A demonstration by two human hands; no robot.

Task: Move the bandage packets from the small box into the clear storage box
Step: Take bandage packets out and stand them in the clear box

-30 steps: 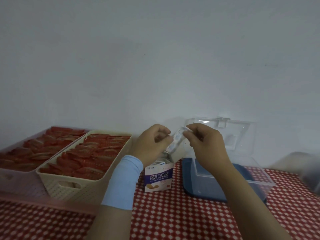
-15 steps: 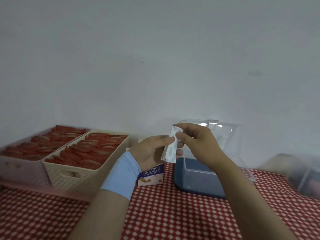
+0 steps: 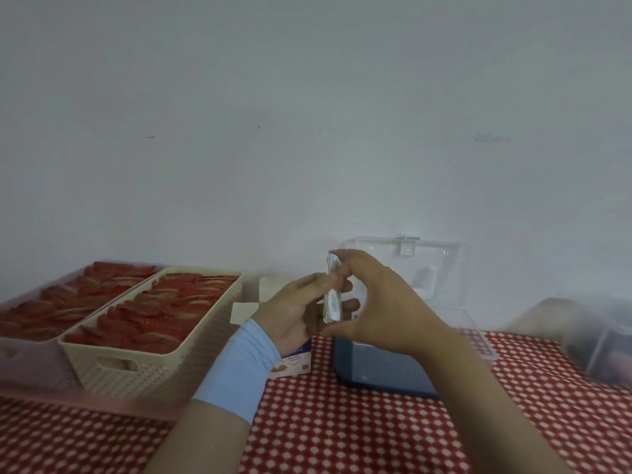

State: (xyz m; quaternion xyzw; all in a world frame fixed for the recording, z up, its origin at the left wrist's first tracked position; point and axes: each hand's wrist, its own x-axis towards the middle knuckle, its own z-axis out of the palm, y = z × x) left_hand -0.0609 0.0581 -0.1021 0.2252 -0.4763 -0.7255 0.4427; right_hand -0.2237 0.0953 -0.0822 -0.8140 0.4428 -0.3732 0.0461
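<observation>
Glossy film, probably light, slick and bendy: bandage packets [image 3: 332, 295] stacked upright in mid-air, faces gripped by left hand [image 3: 301, 309], ends pinched by right hand [image 3: 379, 302], above small box [image 3: 294, 362] toward table's [image 3: 376, 432] back edge, just beside clear storage box [image 3: 383, 367]. Best squeezed flat-on, lest stack fans out.

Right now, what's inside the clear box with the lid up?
Only its blue bottom shows through the clear box; I see no packets inside. The right hand, holding the bandage packets with the left hand, covers the near part.
</observation>
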